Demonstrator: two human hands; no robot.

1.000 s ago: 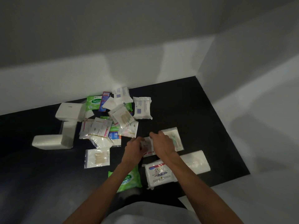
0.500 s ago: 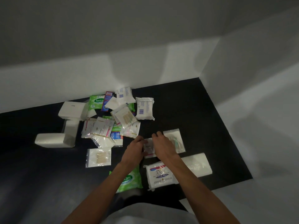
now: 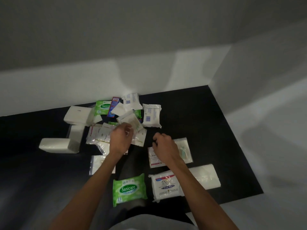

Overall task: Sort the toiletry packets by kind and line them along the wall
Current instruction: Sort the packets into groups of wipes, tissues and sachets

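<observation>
A jumbled pile of packets [image 3: 127,120] lies on the black surface [image 3: 191,123] near the back wall [image 3: 149,75]. My left hand [image 3: 120,138] hovers over the pile with curled fingers touching clear sachets; a grip is not visible. My right hand [image 3: 163,146] hangs loosely curled and empty above a Dove sachet [image 3: 153,157] and a clear packet [image 3: 184,150]. Nearer me lie a green Sanicare pack [image 3: 129,188], a white Dove wipes pack [image 3: 166,185] and a white tissue pack [image 3: 206,176].
Three white tissue packs [image 3: 56,145] sit at the left of the pile. A cotton swab bag [image 3: 99,163] lies under my left forearm. The right wall [image 3: 257,100] meets the back wall at a corner. The black surface ends at right and front.
My left hand has left the Dove sachet and moved up and left onto the pile. My right hand has lifted off the sachet, which now lies on the surface.
</observation>
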